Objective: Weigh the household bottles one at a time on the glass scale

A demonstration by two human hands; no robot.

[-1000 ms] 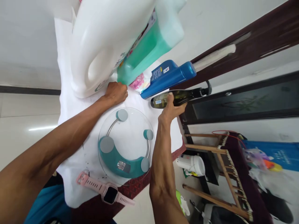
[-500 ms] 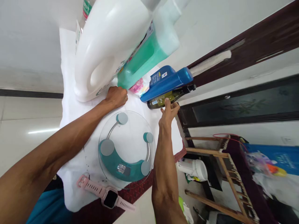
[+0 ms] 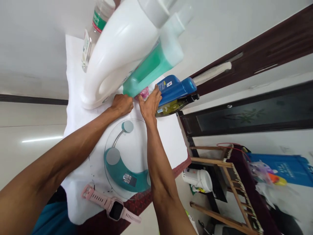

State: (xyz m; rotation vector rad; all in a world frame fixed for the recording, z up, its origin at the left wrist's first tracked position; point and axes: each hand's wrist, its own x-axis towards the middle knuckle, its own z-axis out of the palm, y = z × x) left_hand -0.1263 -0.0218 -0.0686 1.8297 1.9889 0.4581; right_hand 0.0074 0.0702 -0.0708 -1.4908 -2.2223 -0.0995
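My left hand [image 3: 122, 105] is curled into a fist on the white cloth, beside the foot of the green liquid bottle [image 3: 144, 76] and the large white jug [image 3: 117, 49]. My right hand [image 3: 150, 103] has thumb and fingers around a small pink-and-white packet [image 3: 144, 93], mostly hidden by the hand. Right of it stand a blue bottle [image 3: 174, 93] and a dark green glass bottle [image 3: 172, 107]. Nearer me lies a round glass scale [image 3: 126, 176] with teal trim and a lit display, partly covered by my right forearm.
A pink smartwatch [image 3: 115, 210] lies at the near edge of the white cloth [image 3: 171, 140]. A clear bottle [image 3: 91, 40] with a green label stands behind the jug. Off the table at right are a white bucket [image 3: 204, 180] and a wooden frame [image 3: 234, 187].
My right hand has moved left, from the dark green glass bottle to the pink-and-white packet. My left fist stays in place. The view has shifted slightly.
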